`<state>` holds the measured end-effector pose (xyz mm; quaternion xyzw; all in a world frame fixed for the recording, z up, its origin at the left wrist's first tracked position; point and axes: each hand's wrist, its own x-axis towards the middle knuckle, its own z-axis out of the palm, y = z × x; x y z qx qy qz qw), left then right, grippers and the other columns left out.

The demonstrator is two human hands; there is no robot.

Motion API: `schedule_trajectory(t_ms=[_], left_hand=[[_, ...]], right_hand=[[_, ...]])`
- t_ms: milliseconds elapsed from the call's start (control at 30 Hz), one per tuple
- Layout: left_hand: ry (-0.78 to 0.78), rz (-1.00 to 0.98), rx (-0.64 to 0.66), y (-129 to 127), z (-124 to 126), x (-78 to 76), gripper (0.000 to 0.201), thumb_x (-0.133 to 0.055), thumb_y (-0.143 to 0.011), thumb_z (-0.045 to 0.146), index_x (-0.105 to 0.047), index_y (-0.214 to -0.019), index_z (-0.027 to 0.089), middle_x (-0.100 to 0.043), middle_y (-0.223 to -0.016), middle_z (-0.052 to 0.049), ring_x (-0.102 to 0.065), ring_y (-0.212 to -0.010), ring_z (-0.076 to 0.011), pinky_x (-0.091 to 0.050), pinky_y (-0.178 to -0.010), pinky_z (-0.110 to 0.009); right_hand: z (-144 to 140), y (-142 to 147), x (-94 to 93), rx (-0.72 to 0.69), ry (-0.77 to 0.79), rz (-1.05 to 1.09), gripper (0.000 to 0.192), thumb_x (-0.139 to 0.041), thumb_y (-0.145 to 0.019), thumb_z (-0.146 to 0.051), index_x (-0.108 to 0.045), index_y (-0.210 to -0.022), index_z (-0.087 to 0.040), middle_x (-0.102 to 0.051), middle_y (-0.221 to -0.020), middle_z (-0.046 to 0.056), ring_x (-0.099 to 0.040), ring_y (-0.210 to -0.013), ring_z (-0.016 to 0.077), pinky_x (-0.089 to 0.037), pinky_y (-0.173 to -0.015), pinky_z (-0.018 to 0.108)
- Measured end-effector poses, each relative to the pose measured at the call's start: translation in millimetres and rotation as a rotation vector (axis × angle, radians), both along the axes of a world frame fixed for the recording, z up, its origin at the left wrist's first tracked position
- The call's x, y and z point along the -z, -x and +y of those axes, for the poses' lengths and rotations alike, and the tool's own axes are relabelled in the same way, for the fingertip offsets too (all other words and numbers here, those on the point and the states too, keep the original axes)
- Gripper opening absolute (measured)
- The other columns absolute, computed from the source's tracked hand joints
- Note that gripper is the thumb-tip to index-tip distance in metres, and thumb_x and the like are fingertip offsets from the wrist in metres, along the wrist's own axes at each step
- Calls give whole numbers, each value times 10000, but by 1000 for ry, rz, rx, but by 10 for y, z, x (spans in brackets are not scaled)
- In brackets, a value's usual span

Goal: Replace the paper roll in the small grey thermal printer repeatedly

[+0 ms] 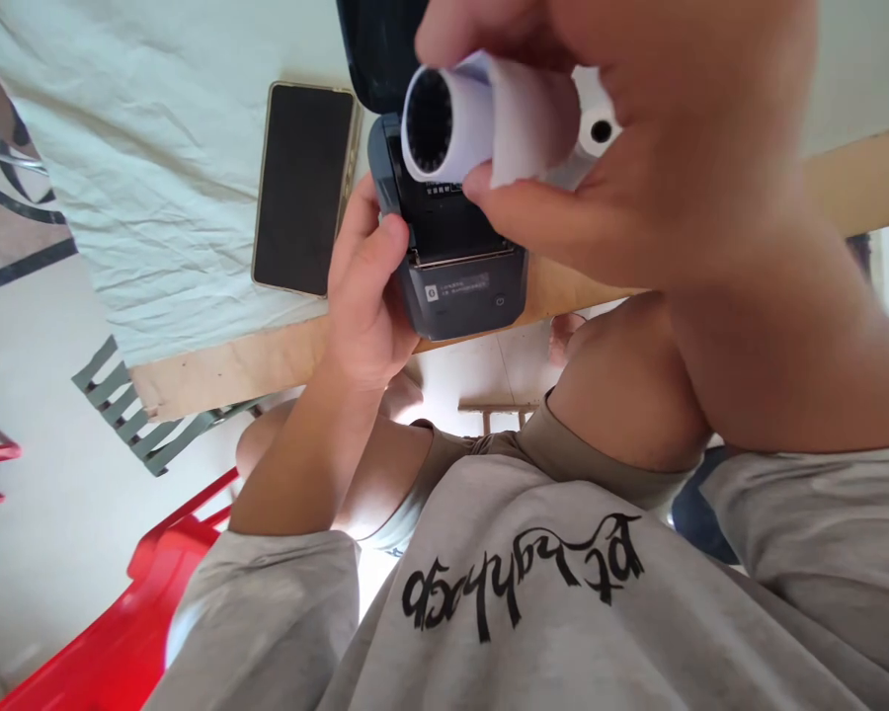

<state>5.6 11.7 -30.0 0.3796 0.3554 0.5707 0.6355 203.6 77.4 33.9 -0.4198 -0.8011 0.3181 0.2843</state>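
My left hand (366, 296) is closed round the left side of a small dark label printer (463, 296), its thumb on the rim. The printer's lid (381, 54) is swung up, so the black inside shows. Close to the camera, my right hand (659, 148) grips a roll of white paper (474, 118) between thumb and fingers. The roll's hollow core faces left, and it is held above the open printer, hiding part of the inside. Just behind the right hand is another white roll (591, 133) with a small dark hole, mostly covered.
A phone or tablet (303, 188) with a dark screen lies left of the printer on a pale cloth (170, 178). The table's wooden edge (229, 370) runs beneath my arms. A red chair (119, 632) and a green slatted piece (137, 415) stand at lower left.
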Motion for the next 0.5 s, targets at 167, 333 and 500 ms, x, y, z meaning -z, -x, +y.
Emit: schedule_trajectory(t_ms=[167, 333, 500], left_hand=[[34, -34, -56, -41, -62, -12, 348, -706, -892, 549, -726, -1139, 305, -762, -1134, 1, -598, -1343, -313, -485, -1153, -461], [67, -51, -55, -97, -125, -91, 283, -637, -961, 453, -700, -1191, 301, -741, -1161, -8, -669, -1229, -255, -586, -959, -368], [76, -23, -61, -85, -113, -64, 303, -701, -890, 516, -719, -1125, 327, -707, -1127, -21, -668, -1038, -244, -592, -800, -353]], right_hand=[[-113, 121, -280, -141, -237, -472, 568, -383, -895, -327, -601, -1420, -326, -617, -1376, -64, -620, -1314, 260, -534, -1127, 460], [-212, 117, -267, -67, -237, -511, 514, -442, -925, -349, -552, -1428, -355, -632, -1282, -25, -641, -1200, 225, -547, -1024, 424], [-197, 140, -188, -69, -230, -542, 219, -589, -834, -282, -647, -1046, -274, -699, -1061, -4, -697, -1059, 234, -588, -934, 479]])
